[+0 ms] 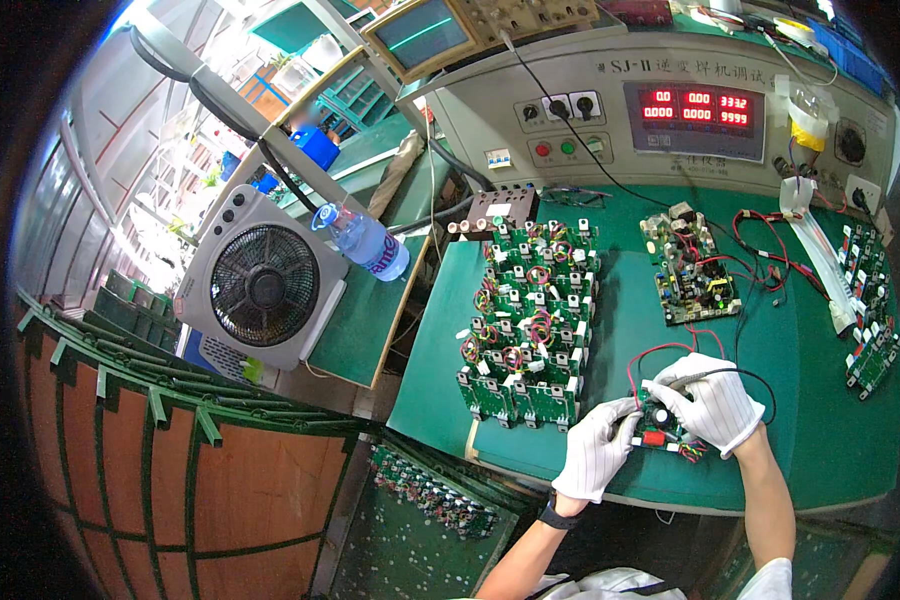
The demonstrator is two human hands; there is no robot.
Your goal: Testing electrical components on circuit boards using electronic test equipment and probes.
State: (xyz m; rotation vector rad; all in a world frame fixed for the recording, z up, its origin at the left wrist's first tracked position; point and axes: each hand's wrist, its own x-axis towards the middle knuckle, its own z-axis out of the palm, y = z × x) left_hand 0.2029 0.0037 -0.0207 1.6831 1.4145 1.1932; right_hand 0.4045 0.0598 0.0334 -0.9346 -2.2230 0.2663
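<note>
So, using the cluster of green boards (pixel 530 330) on the worktop (pixel 620 290) as my landmark: the small circuit board (pixel 658 438) sits just right of its near end. It's tucked between two white-gloved hands, right under the fingertips. Left hand (pixel 598 450), on the cluster side, has a narrow grip, pinching the board's left edge. Right hand (pixel 715 405), farther from the cluster, has its grip closed around a black lead (pixel 705 374) above the board. The visible near edge runs roughly sideways away from the cluster, with coloured wires (pixel 692 451) at the far end. Gloves cover the rest, so can't really tell the long axis, tbh.
</note>
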